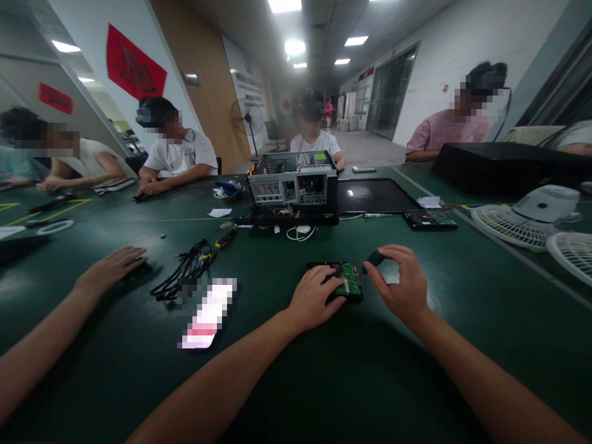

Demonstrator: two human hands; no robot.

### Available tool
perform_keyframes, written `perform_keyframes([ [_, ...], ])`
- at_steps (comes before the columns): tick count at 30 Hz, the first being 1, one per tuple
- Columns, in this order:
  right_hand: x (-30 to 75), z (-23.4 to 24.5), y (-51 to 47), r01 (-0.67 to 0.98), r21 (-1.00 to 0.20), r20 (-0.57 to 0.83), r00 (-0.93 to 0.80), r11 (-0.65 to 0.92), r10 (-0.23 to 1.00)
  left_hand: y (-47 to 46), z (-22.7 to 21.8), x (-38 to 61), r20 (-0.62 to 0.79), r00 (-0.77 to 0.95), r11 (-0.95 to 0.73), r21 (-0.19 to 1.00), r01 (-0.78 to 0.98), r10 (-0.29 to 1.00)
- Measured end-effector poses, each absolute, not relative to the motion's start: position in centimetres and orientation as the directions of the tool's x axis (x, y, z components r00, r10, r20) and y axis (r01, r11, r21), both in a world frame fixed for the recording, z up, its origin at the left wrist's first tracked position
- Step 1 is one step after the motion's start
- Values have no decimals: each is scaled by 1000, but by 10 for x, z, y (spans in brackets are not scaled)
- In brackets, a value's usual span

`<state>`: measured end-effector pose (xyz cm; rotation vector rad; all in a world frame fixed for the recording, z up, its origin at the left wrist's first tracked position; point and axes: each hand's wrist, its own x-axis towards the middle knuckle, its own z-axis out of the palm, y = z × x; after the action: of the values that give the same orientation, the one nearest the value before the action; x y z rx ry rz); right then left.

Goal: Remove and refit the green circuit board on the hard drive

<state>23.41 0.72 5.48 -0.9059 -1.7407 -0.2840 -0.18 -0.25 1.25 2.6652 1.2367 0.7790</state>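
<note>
My left hand (315, 295) grips a hard drive (352, 285) that lies on the table with its green circuit board up. The palm and fingers cover the drive's left part. Just right of the drive, my right hand (403, 280) pinches a small dark piece (374, 260) between thumb and fingers, close to the drive's connector edge. Its exact kind is too dark to make out, and I cannot tell whether it touches the drive.
Another person's hand (111, 268) rests at left, near black cables (185, 268) and a lit phone (210, 314). A screwdriver (226, 238) lies before an opened computer case (291, 188). Another circuit-board drive (431, 219) and white fan parts (513, 225) lie right. People sit opposite.
</note>
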Motion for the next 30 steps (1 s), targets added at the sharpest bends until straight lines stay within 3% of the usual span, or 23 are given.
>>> perform_keyframes([
  [4, 234, 57, 4, 694, -254, 874, -134, 674, 468, -3, 13, -2, 412, 532, -662, 298, 688, 739],
  [10, 233, 48, 4, 559, -400, 811, -154, 726, 565, -1, 7, -2, 417, 528, -660, 298, 690, 740],
  [17, 234, 54, 3, 691, -299, 838, -139, 658, 527, -2, 9, -2, 401, 530, -654, 298, 695, 747],
  [26, 232, 50, 3, 607, -400, 802, -131, 687, 583, -2, 10, -2, 396, 537, -657, 298, 692, 745],
  [30, 234, 50, 4, 676, -352, 815, -118, 647, 568, -3, 11, -2, 395, 528, -649, 298, 700, 751],
])
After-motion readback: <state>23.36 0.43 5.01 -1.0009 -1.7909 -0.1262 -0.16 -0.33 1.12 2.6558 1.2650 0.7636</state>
